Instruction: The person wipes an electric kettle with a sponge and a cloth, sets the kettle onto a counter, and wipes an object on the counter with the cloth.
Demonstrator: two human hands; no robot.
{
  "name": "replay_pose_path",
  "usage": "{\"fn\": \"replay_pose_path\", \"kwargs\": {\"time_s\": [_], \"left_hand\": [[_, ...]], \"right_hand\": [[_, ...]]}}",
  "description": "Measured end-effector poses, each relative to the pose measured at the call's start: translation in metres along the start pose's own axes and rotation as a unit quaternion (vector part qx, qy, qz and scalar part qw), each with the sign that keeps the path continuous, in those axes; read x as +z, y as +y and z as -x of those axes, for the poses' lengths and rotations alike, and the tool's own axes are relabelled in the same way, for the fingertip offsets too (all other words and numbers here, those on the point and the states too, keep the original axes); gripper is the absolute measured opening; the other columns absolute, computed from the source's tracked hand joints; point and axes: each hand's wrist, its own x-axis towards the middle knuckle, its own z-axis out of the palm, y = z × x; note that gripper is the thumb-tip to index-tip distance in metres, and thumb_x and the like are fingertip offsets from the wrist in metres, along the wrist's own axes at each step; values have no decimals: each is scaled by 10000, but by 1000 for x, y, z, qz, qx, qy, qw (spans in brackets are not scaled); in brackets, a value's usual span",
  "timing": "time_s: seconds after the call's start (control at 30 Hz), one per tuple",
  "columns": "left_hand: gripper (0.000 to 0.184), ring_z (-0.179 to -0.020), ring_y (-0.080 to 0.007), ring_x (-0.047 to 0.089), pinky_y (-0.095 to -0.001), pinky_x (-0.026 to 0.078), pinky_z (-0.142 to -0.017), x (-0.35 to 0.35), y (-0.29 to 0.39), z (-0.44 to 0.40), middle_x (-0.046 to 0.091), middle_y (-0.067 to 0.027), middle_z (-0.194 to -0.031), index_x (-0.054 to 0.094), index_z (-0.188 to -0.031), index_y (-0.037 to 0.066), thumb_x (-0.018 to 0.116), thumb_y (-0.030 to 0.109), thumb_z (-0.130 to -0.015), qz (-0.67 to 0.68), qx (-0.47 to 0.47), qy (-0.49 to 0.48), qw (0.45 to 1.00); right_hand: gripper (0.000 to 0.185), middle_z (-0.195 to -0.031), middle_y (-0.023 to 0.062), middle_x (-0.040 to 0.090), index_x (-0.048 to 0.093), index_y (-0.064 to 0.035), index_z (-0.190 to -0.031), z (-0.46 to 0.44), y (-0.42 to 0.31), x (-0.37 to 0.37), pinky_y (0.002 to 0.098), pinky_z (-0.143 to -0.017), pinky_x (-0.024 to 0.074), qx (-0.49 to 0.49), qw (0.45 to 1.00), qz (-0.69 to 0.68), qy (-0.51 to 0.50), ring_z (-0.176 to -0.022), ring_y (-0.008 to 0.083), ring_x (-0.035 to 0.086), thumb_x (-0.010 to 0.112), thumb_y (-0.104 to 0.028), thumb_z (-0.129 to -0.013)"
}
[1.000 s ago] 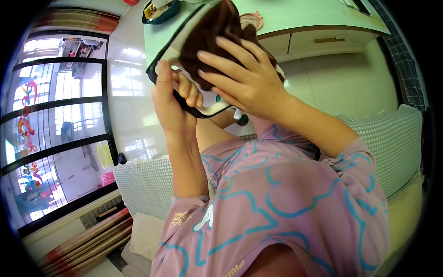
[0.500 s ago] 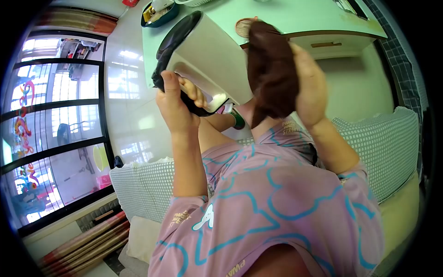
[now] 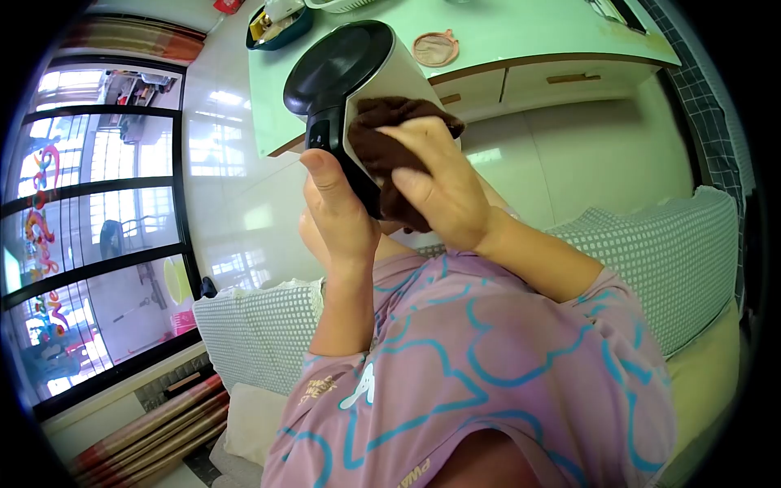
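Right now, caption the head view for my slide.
Left hand gripping the handle of a black-topped jug while the right hand holds a brown cloth against its side.

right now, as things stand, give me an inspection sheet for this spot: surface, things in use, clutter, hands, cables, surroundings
Surface: pale green table ahead, drawers along its near side
Things in use: white jug with black lid and handle, held up off the table; brown cloth against its side
Clutter: pink-rimmed round item, dark teal basin with mixed contents, part of a white basket, all on the table
Hands: left hand grips the jug's handle; right hand holds the cloth
Cables: nothing seen
Surroundings: checked sofa cover, black-framed glass panes at left, shiny floor
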Motion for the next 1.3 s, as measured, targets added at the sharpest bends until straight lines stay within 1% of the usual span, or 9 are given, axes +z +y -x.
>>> {"fn": "replay_pose_path", "kwargs": {"time_s": [0.13, 0.33, 0.47, 0.6, 0.8, 1.0, 1.07, 1.2, 1.3], "left_hand": [[801, -1027, -173, 592, -298, 477, -906, 2, 12, 8, 622, -93, -1149, 542, -1296, -13, 294, 683, -988, -102, 16, -7, 995], [838, -740, -190, 680, -336, 507, -667, 12, 13, 21, 701, -61, -815, 628, -1119, 17, 321, 772, -924, -282, 56, 0, 958], [736, -618, -281, 672, -355, 495, -550, 14, 13, 30, 681, -110, -740, 543, -1142, -39, 641, 634, -861, -422, 191, -16, 886], [558, -1109, -193, 549, -315, 431, -973, 11, 12, 33, 563, -110, -1239, 469, -1335, -31, 636, 361, -976, -237, 61, -15, 970], [416, -965, -161, 583, -296, 467, -873, -7, 13, 29, 632, -80, -1072, 569, -1229, -49, 610, 274, -971, -265, 68, 16, 962], [163, -602, -185, 595, -341, 543, -654, -10, 13, 25, 601, -119, -732, 571, -978, -55, 610, 64, -873, -1, 5, -16, 1000], [130, -516, -173, 527, -347, 494, -535, -16, 14, 19, 500, -65, -644, 526, -877, -30, 611, 47, -818, 47, -2, -3, 999], [122, -448, -158, 467, -321, 437, -451, -18, 9, 18, 443, -39, -596, 503, -842, -13, 598, 60, -819, 81, -12, 15, 996], [123, -428, -141, 418, -296, 388, -422, -13, 9, 26, 401, -28, -578, 460, -816, 27, 573, 74, -814, 74, -13, -9, 997]], "right_hand": [[359, -1148, 188, 568, 530, 61, -1227, 3, -17, -2, 368, -941, 436, 198, 948, -242, 62, -1048, 315, 548, 485, -160, -947], [349, -1123, 220, 571, 533, 65, -1199, 8, -13, -12, 410, -899, 455, 60, 995, -73, 38, -1001, 355, 559, 480, -136, -918], [377, -1078, 216, 576, 543, 44, -1187, 6, -10, -12, 414, -881, 458, 41, 991, -111, 56, -975, 358, 562, 500, -96, -840], [372, -1040, 199, 599, 563, -4, -1139, 9, -9, -19, 421, -854, 471, 55, 994, -89, -14, -942, 372, 582, 513, -50, -774], [342, -944, 163, 601, 598, -55, -1091, 32, 11, -10, 452, -764, 487, 12, 998, -31, -46, -853, 367, 596, 551, -50, -752], [259, -909, 180, 627, 622, 6, -1004, 38, 30, -28, 421, -737, 515, 51, 985, 146, -77, -788, 324, 613, 509, -21, -772], [344, -959, 107, 667, 620, 24, -1066, 35, 38, -48, 326, -769, 547, 264, 959, -99, 31, -890, 177, 655, 371, -37, -836], [404, -1247, 163, 593, 511, 38, -1288, 13, -20, -48, 404, -991, 475, 219, 901, -338, 159, -1131, 267, 597, 438, -196, -967], [549, -1501, 182, 407, 514, -143, -1384, 1, -10, -8, 581, -1121, 276, -59, 987, 134, 71, -1371, 452, 355, 629, -398, -912]]}}
